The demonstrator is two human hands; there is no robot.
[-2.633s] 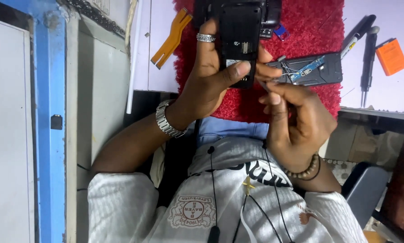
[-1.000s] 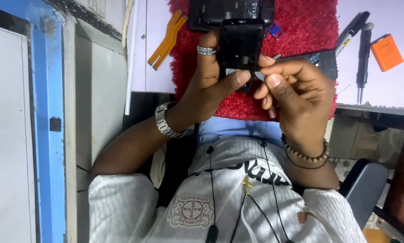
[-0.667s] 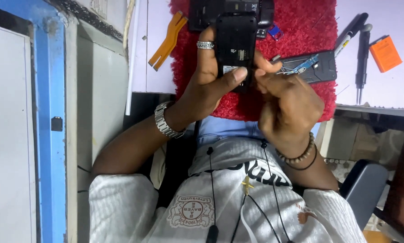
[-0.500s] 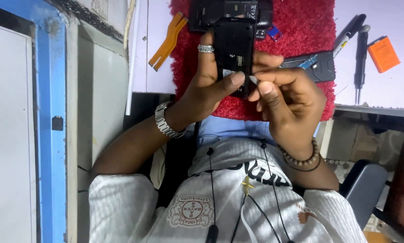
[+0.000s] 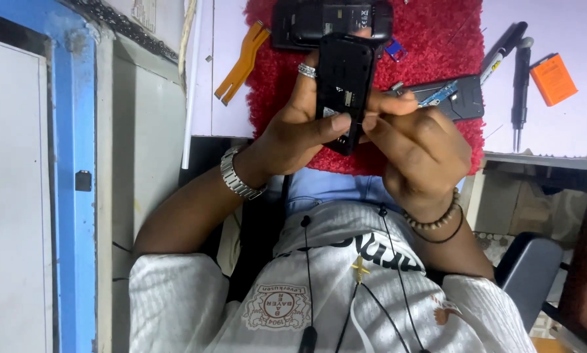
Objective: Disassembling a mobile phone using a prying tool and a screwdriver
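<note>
so my left hand (image 5: 293, 127) is still wrapped round the black rectangular plastic phone body (image 5: 343, 88) above the fuzzy red mat (image 5: 437, 39), and my right hand (image 5: 414, 140) just came back in, fingertips pinched together at its lower edge.

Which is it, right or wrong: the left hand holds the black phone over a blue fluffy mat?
Wrong: the head view shows that the fluffy mat is red, not blue. The left hand does hold the black phone over it.

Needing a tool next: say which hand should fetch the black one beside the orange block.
Right hand, probably: that tool lies on its side, while the left hand grips the black phone.
</note>
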